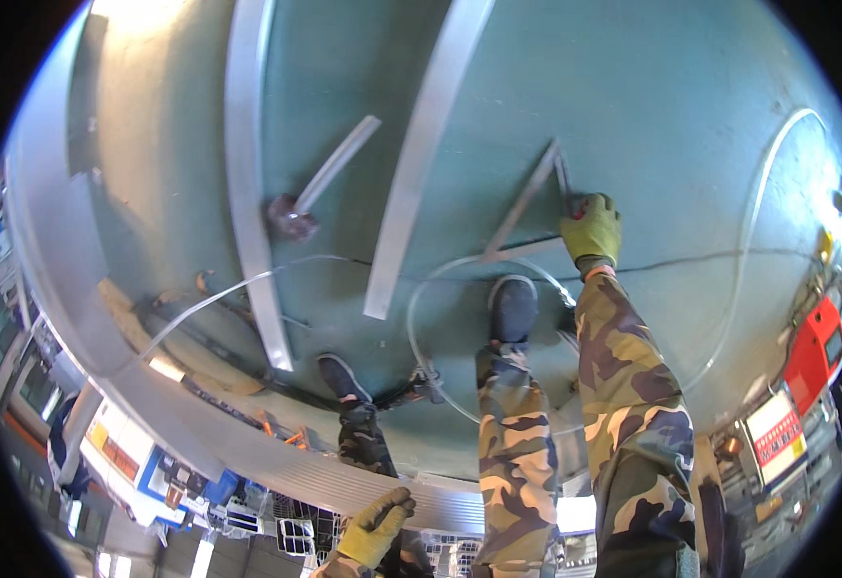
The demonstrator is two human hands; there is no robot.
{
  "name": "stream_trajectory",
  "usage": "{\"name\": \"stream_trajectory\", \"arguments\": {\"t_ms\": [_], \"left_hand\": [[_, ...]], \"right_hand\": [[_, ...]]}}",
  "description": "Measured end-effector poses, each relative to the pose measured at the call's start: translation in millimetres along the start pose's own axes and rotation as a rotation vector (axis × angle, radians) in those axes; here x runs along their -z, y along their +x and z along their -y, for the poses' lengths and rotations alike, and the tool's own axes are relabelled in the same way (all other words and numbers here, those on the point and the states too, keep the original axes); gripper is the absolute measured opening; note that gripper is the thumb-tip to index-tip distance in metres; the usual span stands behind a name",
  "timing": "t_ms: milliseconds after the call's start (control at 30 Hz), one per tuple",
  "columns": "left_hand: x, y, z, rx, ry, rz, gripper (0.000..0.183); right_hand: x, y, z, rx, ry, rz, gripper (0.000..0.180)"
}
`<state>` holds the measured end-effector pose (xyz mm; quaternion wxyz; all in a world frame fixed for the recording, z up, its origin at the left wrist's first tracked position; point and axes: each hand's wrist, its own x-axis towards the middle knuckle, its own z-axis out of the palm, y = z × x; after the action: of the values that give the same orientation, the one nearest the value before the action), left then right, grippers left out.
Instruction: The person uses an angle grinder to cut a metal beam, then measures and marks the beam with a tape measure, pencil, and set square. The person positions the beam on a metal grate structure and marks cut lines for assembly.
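My right hand (592,230), in a yellow-green work glove, grips one side of a triangular metal frame (525,199) made of flat bars. Something small, dark and red shows at the fingers, too hidden to name. The frame rests on the green floor-like surface (644,180), ahead of my dark shoe (513,311). Low in the view is my left hand (377,527), gloved alike, its fingers bent over a ribbed metal ledge (421,498). Nothing shows in it, and its palm side is hidden.
Two long metal bars (428,159) (247,180) lie to the left. Between them is a short metal bar with a round brown base (292,217). A pale cable (753,195) loops across the surface near my feet. At the right stands a red machine (814,354).
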<state>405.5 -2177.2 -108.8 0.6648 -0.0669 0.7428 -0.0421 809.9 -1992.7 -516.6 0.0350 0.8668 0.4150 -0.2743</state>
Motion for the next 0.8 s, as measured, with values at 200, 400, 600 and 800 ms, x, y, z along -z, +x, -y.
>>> {"name": "stream_trajectory", "arguments": {"t_ms": [200, 400, 600, 800], "left_hand": [[-1, -4, -18, 0.049, -0.064, 0.003, 0.043], [17, -5, 7, -0.058, -0.084, 0.064, 0.044], [21, -2, 35, -0.174, -0.174, 0.106, 0.05], [14, -19, 25, -0.408, -0.183, 0.084, 0.071]], "right_hand": [[-32, 4, 26, -0.179, -0.151, -0.093, 0.031], [-12, 4, 7, -0.15, 0.055, 0.068, 0.035], [4, -84, 17, 0.003, 0.31, 0.2, 0.03], [88, -247, 76, -0.096, 0.887, 0.516, 0.014]]}}
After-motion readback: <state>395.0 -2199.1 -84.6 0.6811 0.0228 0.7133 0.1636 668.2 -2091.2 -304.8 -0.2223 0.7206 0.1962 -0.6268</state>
